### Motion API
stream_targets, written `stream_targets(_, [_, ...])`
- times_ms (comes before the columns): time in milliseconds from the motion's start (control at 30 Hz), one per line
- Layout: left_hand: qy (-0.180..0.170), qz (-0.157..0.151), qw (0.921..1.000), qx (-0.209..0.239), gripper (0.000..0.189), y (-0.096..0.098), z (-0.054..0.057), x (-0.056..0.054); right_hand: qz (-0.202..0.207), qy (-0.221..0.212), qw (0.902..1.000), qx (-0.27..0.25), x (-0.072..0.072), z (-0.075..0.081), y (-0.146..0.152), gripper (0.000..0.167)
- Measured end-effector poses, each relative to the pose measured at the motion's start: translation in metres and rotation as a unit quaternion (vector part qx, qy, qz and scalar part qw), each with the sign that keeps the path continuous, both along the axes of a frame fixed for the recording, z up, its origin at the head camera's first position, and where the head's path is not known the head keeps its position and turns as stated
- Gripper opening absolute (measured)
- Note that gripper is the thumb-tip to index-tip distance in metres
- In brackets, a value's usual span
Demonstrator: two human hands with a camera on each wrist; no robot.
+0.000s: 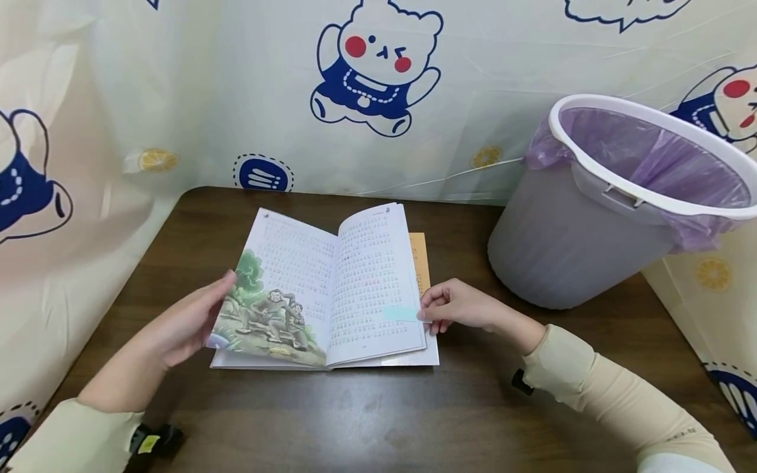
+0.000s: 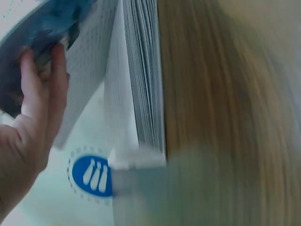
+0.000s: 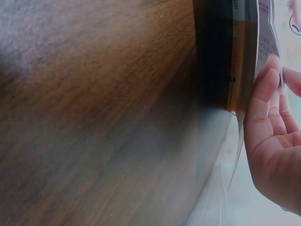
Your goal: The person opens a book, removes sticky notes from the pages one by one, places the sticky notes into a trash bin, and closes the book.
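Note:
An open book lies on the table, small rows of print on both pages and an illustration of monkeys and a tree on the left page. At that page's outer edge is my left hand; its straight fingers touch the leaf, which stands a little off the pages below. A light blue sticky note lies across the lower right page. My right hand pinches its outer end at the page edge. In the right wrist view, the thumb and fingers close at the paper's edge.
An orange-brown panel shows behind the right pages. A grey bin with a white rim and purple liner stands at the back right. Printed cloth with bear figures hangs behind the brown table.

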State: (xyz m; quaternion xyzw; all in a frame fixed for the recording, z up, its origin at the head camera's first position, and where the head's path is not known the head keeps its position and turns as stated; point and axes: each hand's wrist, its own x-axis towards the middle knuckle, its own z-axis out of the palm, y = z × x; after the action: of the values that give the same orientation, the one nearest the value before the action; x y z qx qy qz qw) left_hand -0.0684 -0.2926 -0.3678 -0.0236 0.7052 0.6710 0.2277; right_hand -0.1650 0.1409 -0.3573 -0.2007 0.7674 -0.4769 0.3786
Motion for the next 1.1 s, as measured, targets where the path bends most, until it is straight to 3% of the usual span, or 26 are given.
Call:
stream_targets(100, [0.015,-0.022,0.9965,-0.079,0.082,-0.010,0.000,0.002,-0.001,-0.002,1.0000,0.004,0.000,-0.001,-0.001,0.011])
stream_targets(167, [0.048,-0.046,0.9834,-0.169,0.091,-0.011,0.001,0.003,-0.002,-0.003,1.0000,0.005,0.000,-0.002,-0.002,0.011])
stream_targets(200, [0.069,-0.057,0.9712,-0.221,0.094,-0.010,0.002,0.003,-0.003,-0.003,1.0000,0.006,0.000,-0.002,-0.002,0.010])
stream_targets(267, [0.112,-0.070,0.9370,-0.324,0.095,-0.006,0.007,0.002,-0.004,-0.005,1.0000,0.005,0.000,-0.003,-0.002,0.010])
stream_targets(367, [0.167,-0.068,0.8884,-0.422,0.088,0.005,0.020,0.000,-0.006,-0.007,1.0000,0.004,0.000,-0.004,-0.003,0.011])
stream_targets(400, [0.186,-0.066,0.8763,-0.440,0.084,0.011,0.025,0.000,-0.007,-0.007,0.9999,0.003,0.000,-0.004,-0.004,0.011])
stream_targets(467, [0.231,-0.065,0.8596,-0.451,0.075,0.026,0.035,-0.001,-0.008,-0.006,0.9999,0.002,0.000,-0.005,-0.004,0.011])
stream_targets(533, [0.273,-0.077,0.8479,-0.448,0.069,0.045,0.041,0.001,-0.009,-0.007,0.9999,0.002,0.000,-0.006,-0.004,0.011])
stream_targets(667, [0.321,-0.124,0.8288,-0.442,0.066,0.081,0.042,0.005,-0.013,-0.005,0.9999,0.000,0.000,-0.007,-0.005,0.010])
stream_targets(767, [0.325,-0.145,0.8262,-0.437,0.068,0.097,0.035,0.006,-0.015,-0.004,0.9999,-0.002,0.001,-0.008,-0.006,0.010])
stream_targets(900, [0.331,-0.148,0.8246,-0.434,0.071,0.108,0.024,0.007,-0.015,-0.002,0.9999,0.002,0.002,-0.009,-0.005,0.010])
stream_targets(1100, [0.371,-0.150,0.8090,-0.431,0.071,0.122,0.012,0.003,-0.020,0.010,0.9997,0.004,0.003,-0.008,-0.003,0.011])
